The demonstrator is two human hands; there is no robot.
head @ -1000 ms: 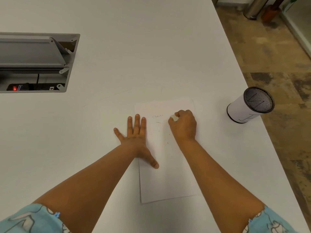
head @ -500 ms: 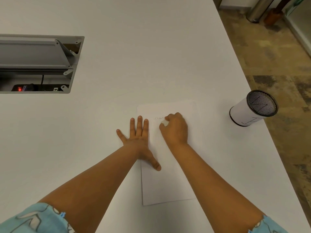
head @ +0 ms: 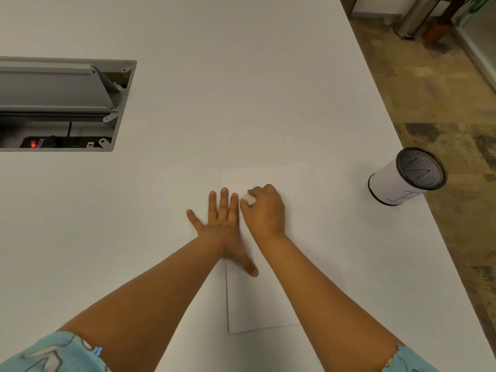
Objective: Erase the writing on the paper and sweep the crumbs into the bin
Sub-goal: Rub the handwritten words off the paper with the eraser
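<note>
A white sheet of paper (head: 292, 210) lies on the white table in front of me. My left hand (head: 222, 226) presses flat on the paper's left edge, fingers spread, thumb pointing back toward me. My right hand (head: 264, 212) is closed around a small white eraser (head: 249, 199), which touches the paper near its upper left, right beside my left fingertips. No writing shows on the visible paper; the hands cover part of it. A small white cylindrical bin (head: 405, 181) with a black mesh inside stands near the table's right edge.
An open grey cable hatch (head: 118, 103) with a power strip and a red light is sunk in the table at the far left. The table's right edge (head: 429, 210) drops to a patterned floor. A metal can (head: 413, 17) stands far back on the floor.
My right hand with the eraser has slid left across the top of the paper, from its middle to beside my left fingers. The faint writing seen earlier no longer shows. The left hand stayed put.
</note>
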